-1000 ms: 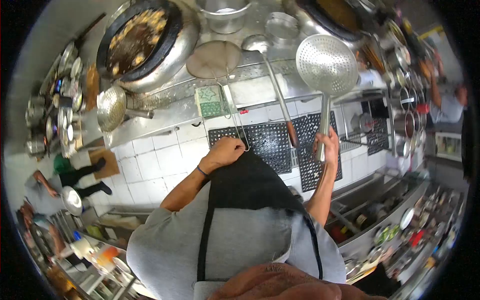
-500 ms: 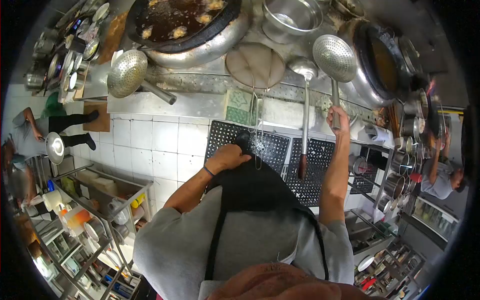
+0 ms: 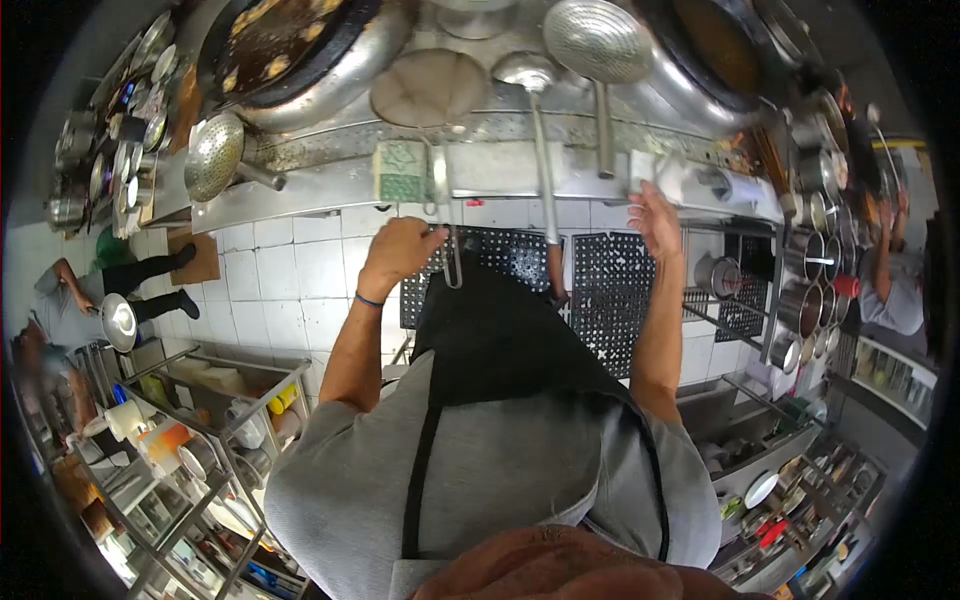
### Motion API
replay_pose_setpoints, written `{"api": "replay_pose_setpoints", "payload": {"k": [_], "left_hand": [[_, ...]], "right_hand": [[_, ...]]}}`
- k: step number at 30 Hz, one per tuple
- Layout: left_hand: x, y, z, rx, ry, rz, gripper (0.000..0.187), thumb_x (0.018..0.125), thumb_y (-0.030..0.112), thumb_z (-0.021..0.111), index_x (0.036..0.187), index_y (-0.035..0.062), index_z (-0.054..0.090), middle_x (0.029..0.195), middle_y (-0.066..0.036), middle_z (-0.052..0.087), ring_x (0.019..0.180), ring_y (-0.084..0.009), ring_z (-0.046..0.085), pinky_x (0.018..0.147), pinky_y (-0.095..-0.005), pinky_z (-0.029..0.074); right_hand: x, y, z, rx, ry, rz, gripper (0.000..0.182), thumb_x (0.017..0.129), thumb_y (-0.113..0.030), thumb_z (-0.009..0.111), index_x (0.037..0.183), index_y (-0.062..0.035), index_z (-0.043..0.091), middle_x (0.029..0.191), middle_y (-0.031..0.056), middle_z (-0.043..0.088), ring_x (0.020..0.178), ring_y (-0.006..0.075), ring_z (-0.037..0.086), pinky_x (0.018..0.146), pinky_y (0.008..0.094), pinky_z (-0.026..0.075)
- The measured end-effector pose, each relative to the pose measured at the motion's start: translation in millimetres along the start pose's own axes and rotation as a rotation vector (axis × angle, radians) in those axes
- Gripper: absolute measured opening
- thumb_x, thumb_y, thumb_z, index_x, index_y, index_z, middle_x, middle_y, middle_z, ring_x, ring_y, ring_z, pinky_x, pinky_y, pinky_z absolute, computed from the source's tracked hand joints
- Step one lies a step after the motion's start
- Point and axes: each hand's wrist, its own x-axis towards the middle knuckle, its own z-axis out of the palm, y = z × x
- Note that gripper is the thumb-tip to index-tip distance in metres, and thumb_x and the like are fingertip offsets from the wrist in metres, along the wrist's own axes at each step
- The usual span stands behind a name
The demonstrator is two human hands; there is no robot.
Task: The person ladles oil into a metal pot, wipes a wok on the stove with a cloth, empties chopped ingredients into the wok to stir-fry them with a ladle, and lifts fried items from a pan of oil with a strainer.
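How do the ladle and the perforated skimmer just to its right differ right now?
The perforated skimmer has a wide bowl full of holes; the ladle has a smaller one with no holes visible. The skimmer's handle is metal to its end, while the ladle's ends in a dark grip. The ladle's handle juts past the counter edge; the skimmer's doesn't. Both are metal, and neither is held.

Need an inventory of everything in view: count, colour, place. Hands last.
Counter: 1, silver, top
Woks: 2, black-rimmed, top left and right
Perforated ladles: 2, silver, beside each wok
Mesh skimmer: 1, grey-brown, between woks
Ladle: 1, silver, right of skimmer
Floor mats: at least 3, black
Other people: at least 2, grey tops, far sides
Smaller clutter: too blurred to count
Left hand: 1, blue wristband, by skimmer handle
Right hand: 1, bare, near counter edge
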Motion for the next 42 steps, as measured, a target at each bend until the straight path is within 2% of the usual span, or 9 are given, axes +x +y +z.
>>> {"api": "replay_pose_setpoints", "payload": {"k": [5, 12, 16, 17, 23, 30, 34, 37, 42], "left_hand": [[-11, 102, 36, -0.171, 0.102, -0.089, 0.038, 0.086, 0.028, 0.064, 0.066, -0.004, 0.062, 0.06, -0.025, 0.057, 0.056, -0.0412, 0.058, 0.056, -0.0461, 0.044], [1, 206, 94, -0.162, 0.096, 0.083, 0.037, 0.086, 0.025, 0.063, 0.065, -0.0048, 0.062, 0.057, -0.024, 0.055, 0.052, -0.0348, 0.058, 0.054, -0.0427, 0.043], [43, 265, 119, -0.254, -0.016, 0.104, 0.037, 0.088, 0.029, 0.064, 0.071, -0.0038, 0.064, 0.065, -0.019, 0.064, 0.061, -0.0295, 0.065, 0.058, -0.0385, 0.047], [65, 269, 139, -0.311, -0.009, 0.185, 0.037, 0.087, 0.036, 0.067, 0.086, -0.0014, 0.066, 0.072, -0.011, 0.067, 0.061, -0.0231, 0.06, 0.058, -0.036, 0.047], [195, 334, 208, -0.021, 0.269, 0.185, 0.078, 0.075, 0.049, 0.076, 0.114, -0.0137, 0.053, 0.114, -0.034, 0.058, 0.108, -0.043, 0.058, 0.091, -0.044, 0.048], [234, 339, 233, -0.034, 0.135, 0.043, 0.084, 0.07, 0.046, 0.081, 0.118, -0.0134, 0.048, 0.123, -0.033, 0.051, 0.119, -0.0456, 0.049, 0.098, -0.0481, 0.045], [253, 333, 242, -0.066, 0.105, 0.037, 0.071, 0.071, 0.039, 0.08, 0.117, -0.0088, 0.055, 0.121, -0.03, 0.056, 0.118, -0.0428, 0.052, 0.098, -0.0461, 0.045], [252, 344, 213, -0.218, 0.069, 0.09, 0.062, 0.073, 0.032, 0.076, 0.117, -0.0064, 0.058, 0.112, -0.027, 0.063, 0.101, -0.0412, 0.063, 0.088, -0.0426, 0.051], [239, 374, 154, -1.094, -0.221, -0.259, 0.072, 0.074, 0.025, 0.068, 0.135, -0.0059, 0.046, 0.116, -0.025, 0.064, 0.098, -0.0371, 0.067, 0.087, -0.0417, 0.054]], "right_hand": [[-75, 42, -90, 0.108, 0.033, 0.041, 0.037, 0.097, -0.023, 0.06, 0.128, -0.0047, 0.053, 0.092, 0.006, 0.064, 0.069, 0.0127, 0.061, 0.054, 0.0265, 0.054], [-162, 88, -202, 0.261, 0.293, 0.077, 0.033, 0.097, -0.017, 0.057, 0.128, -0.0053, 0.053, 0.094, 0.0057, 0.064, 0.07, 0.0121, 0.062, 0.055, 0.026, 0.053], [-162, 86, -231, 0.269, 0.348, 0.02, 0.035, 0.097, -0.014, 0.056, 0.13, -0.0044, 0.053, 0.094, 0.006, 0.065, 0.072, 0.0125, 0.062, 0.055, 0.0258, 0.054], [-155, 82, -233, 0.248, 0.344, -0.001, 0.036, 0.096, -0.014, 0.057, 0.13, -0.004, 0.053, 0.094, 0.0061, 0.065, 0.072, 0.0125, 0.062, 0.055, 0.0257, 0.053], [-112, 21, -222, 0.041, 0.253, -0.089, 0.041, 0.092, -0.011, 0.06, 0.13, 0.001, 0.052, 0.089, 0.0041, 0.064, 0.069, 0.0112, 0.061, 0.053, 0.0241, 0.05], [-87, -47, -307, -0.267, 0.505, -0.222, 0.034, 0.093, -0.006, 0.057, 0.126, 0.0021, 0.056, 0.088, 0.0043, 0.063, 0.07, 0.0099, 0.061, 0.057, 0.0225, 0.051], [-42, -65, -393, -0.895, 0.802, -0.61, 0.029, 0.09, -0.004, 0.057, 0.118, 0.0038, 0.061, 0.095, 0.0148, 0.065, 0.084, 0.0269, 0.065, 0.075, 0.0377, 0.053], [-29, -116, -398, -1.294, 0.838, -0.521, 0.042, 0.079, -0.002, 0.06, 0.12, 0.0035, 0.056, 0.104, 0.0279, 0.059, 0.094, 0.0456, 0.059, 0.084, 0.0463, 0.049], [32, -129, -428, -1.212, 0.735, -0.379, 0.052, 0.077, -0.002, 0.063, 0.126, 0.0028, 0.047, 0.114, 0.0317, 0.053, 0.105, 0.0493, 0.053, 0.09, 0.0493, 0.046]]}}
